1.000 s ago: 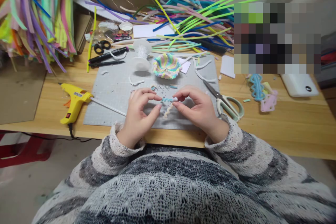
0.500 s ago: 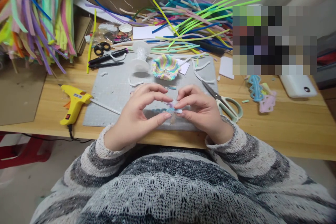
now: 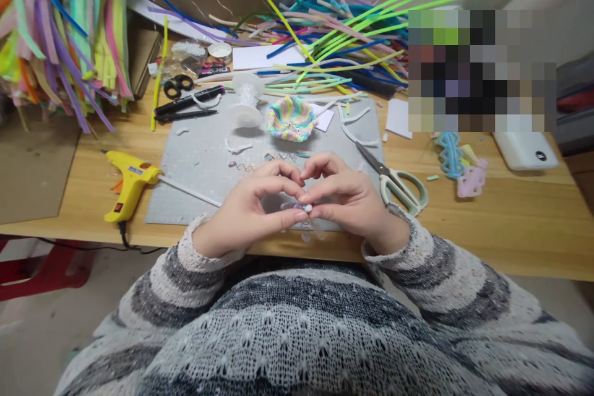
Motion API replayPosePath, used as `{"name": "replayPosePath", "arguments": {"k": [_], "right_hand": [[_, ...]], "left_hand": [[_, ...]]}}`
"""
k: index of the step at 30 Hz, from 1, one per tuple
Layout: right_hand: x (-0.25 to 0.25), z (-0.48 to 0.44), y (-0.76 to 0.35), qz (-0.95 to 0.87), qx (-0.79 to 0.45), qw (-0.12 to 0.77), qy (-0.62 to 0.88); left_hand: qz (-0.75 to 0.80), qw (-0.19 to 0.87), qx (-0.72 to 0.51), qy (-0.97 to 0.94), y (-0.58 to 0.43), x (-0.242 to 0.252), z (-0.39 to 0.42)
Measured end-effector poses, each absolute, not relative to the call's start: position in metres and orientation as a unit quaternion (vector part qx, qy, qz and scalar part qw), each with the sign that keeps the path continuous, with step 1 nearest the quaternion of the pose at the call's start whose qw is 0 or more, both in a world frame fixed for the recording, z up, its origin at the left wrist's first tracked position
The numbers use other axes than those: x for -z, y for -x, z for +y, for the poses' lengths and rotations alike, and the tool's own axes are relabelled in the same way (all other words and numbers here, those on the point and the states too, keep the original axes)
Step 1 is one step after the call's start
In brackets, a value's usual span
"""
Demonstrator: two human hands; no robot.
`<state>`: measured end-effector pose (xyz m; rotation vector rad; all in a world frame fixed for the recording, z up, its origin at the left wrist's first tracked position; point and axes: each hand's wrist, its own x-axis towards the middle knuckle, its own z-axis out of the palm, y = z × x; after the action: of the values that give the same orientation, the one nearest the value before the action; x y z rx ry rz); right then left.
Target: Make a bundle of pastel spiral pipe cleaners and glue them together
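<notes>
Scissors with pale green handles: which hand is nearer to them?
Right. The right hand is just left of the scissors; the left hand is farther left, beyond the right.

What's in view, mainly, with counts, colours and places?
table: one, wooden, across middle
mat: one, grey, on table
small piece: one, white-purple, above mat
ruffled piece: one, pastel stripes, on mat
spool: one, white, on mat
glue gun: one, yellow, left of mat
large scissors: one, pale green handles, mat's right edge
fuzzy stems: many, mixed, upper left and behind mat
left hand: one, striped sleeve, at small piece
right hand: one, striped sleeve, at small piece
</notes>
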<state>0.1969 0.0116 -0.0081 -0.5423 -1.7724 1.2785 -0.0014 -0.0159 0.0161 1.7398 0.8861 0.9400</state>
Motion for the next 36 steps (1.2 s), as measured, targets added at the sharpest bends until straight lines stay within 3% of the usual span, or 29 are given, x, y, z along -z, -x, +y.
{"name": "replayPosePath", "arguments": {"k": [6, 13, 29, 36], "right_hand": [[0.015, 0.013, -0.198, -0.694, -0.513, 0.45, 0.23], [0.02, 0.017, -0.195, -0.569, -0.529, 0.523, 0.35], [0.025, 0.022, -0.193, -0.528, -0.559, 0.501, 0.398], [0.03, 0.024, -0.193, -0.5, -0.535, 0.55, 0.401]], "left_hand": [[0.357, 0.539, -0.409, -0.644, 0.003, -0.011, -0.015], [0.392, 0.569, -0.459, -0.558, 0.011, -0.001, -0.012], [0.43, 0.577, -0.522, -0.457, 0.016, 0.001, -0.01], [0.356, 0.667, -0.512, -0.408, 0.025, 0.0, -0.008]]}}
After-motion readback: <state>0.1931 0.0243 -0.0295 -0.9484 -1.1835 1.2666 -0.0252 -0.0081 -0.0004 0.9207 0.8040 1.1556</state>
